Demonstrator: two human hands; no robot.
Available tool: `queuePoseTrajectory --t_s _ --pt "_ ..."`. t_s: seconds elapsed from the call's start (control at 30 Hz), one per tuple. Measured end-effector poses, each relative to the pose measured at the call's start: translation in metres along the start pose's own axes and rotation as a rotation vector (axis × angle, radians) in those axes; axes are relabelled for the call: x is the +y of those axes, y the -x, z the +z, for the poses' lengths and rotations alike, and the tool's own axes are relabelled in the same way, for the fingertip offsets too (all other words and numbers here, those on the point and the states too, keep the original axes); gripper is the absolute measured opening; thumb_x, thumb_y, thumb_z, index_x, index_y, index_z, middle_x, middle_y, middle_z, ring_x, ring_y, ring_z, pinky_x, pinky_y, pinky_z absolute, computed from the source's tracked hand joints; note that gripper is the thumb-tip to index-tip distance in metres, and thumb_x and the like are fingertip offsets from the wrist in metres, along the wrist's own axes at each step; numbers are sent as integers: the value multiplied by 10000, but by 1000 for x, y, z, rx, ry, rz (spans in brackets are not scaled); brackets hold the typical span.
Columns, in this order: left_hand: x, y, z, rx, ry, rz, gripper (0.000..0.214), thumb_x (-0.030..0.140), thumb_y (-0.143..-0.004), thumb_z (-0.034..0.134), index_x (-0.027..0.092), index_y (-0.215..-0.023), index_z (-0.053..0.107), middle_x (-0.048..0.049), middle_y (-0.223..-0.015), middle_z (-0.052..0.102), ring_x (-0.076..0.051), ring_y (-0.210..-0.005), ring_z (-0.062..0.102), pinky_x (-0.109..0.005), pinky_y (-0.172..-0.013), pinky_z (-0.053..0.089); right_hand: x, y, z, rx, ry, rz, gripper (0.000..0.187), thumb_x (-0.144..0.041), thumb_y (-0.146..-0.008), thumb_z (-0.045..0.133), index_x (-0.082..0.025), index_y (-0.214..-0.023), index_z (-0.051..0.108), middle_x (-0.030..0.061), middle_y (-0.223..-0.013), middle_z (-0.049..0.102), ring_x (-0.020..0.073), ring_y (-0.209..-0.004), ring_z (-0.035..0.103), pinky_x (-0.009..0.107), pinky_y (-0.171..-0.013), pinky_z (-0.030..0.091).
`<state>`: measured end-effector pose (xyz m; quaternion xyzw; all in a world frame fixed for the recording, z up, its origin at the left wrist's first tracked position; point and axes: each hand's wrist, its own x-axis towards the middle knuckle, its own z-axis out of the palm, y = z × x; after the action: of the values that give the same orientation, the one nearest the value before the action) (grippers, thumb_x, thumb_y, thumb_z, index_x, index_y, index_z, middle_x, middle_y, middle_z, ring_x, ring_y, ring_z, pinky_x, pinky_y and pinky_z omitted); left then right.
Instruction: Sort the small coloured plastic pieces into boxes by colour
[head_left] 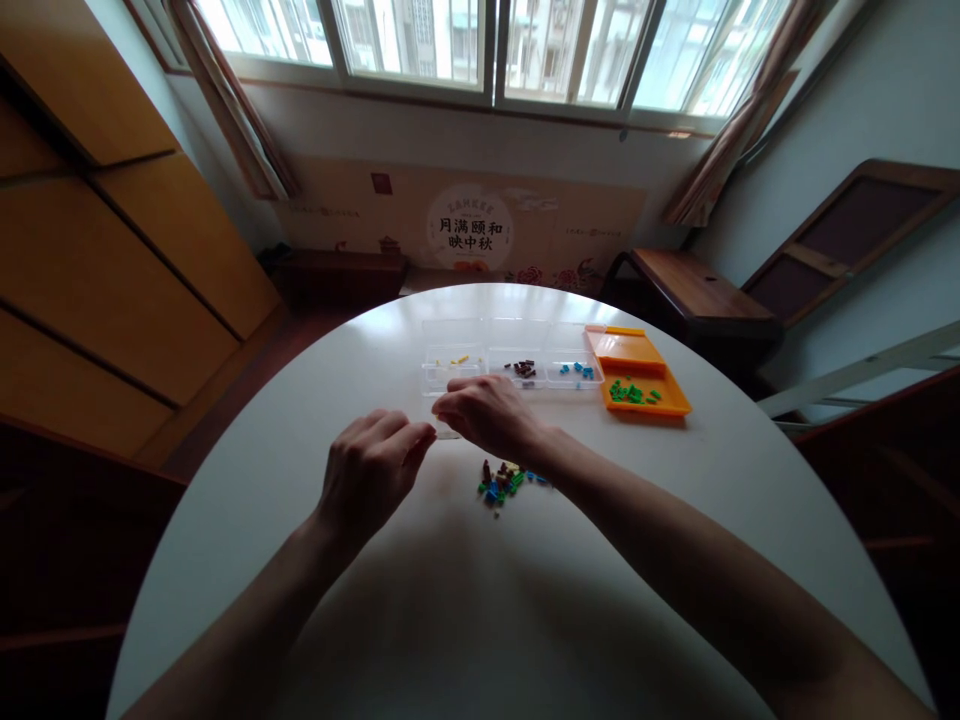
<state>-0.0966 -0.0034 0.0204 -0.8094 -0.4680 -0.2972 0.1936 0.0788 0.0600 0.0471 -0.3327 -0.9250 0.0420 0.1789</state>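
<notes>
My left hand [373, 465] is raised over the table with its fingers curled closed and the thumb pointing right. Anything in it is hidden. Close by on the right, my right hand [484, 412] has its fingertips pinched together and turned down; what they pinch does not show. Under those fingertips a clear tray [448, 434] is partly covered by the hand. Just below my right wrist lies a mixed pile of small green, blue, brown and yellow pieces [504, 484], like tiny building bricks.
Behind the hands stand clear lidded boxes holding yellow pieces [459, 360], brown pieces [523, 369] and blue pieces [576, 370]. An open orange box [679, 405] with green pieces [631, 392] is at their right. The round white table [315, 640] has a curved edge.
</notes>
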Motion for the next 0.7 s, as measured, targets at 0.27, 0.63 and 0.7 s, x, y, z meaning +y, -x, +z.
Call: queuePoseTrajectory --t_s 0.27,0.63,0.7 --pt "-1 1 -1 22 -16 29 256 255 -905 550 169 -685 649 -11 -597 521 -153 -613 459 -275 -593 344 -7 -6 4 -82 99 12 213 -159 -883 492 -176 -808 691 44 -790 701 117 -607 537 271 -541 236" --pt "-19 6 9 -5 -54 -139 273 308 -911 523 180 -740 693 -25 -632 574 -170 -651 531 -281 -613 378 -13 -11 0 15 82 -5 225 -206 -952 418 -173 -902 635 35 -828 699 118 -620 556 260 -542 246" --pt "-30 8 14 -9 -68 -233 226 312 -891 550 190 -795 714 -28 -677 610 -184 -694 566 -284 -632 400 -7 -12 -3 127 18 55 254 -253 -977 385 -181 -953 628 28 -844 699 121 -657 575 253 -566 278"
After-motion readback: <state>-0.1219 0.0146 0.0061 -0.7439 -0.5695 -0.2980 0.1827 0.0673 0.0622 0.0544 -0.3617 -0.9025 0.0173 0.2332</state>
